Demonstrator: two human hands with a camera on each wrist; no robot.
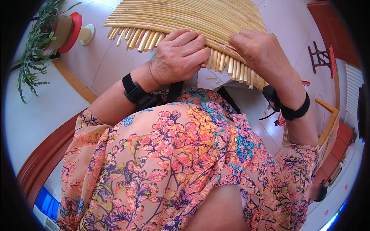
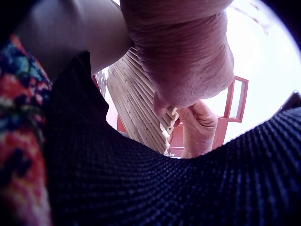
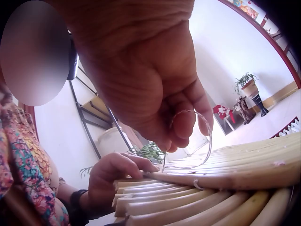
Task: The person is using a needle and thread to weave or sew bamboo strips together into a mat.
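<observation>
A mat of pale stalks (image 1: pixel 185 15) lies in front of the person, its uneven stalk ends facing the body. One crosswise stalk (image 3: pixel 225 180) runs along that edge. The left hand (image 1: pixel 180 56) grips the edge with curled fingers; in the right wrist view the left hand (image 3: pixel 115 175) rests at the crosswise stalk. Farther right along the edge, the right hand (image 1: pixel 262 50) pinches a thin twisted string (image 3: pixel 209 141), which loops from its fingers down to the mat. In the left wrist view the right hand (image 2: pixel 198 129) shows beyond the left hand (image 2: pixel 188 61).
A potted plant (image 1: pixel 36 50) stands at the upper left near a red round stool (image 1: pixel 73 32). Small dark wooden stool (image 1: pixel 320 57) and a wooden frame (image 1: pixel 329 134) are at the right. Pale tiled floor (image 1: pixel 285 19) surrounds the mat.
</observation>
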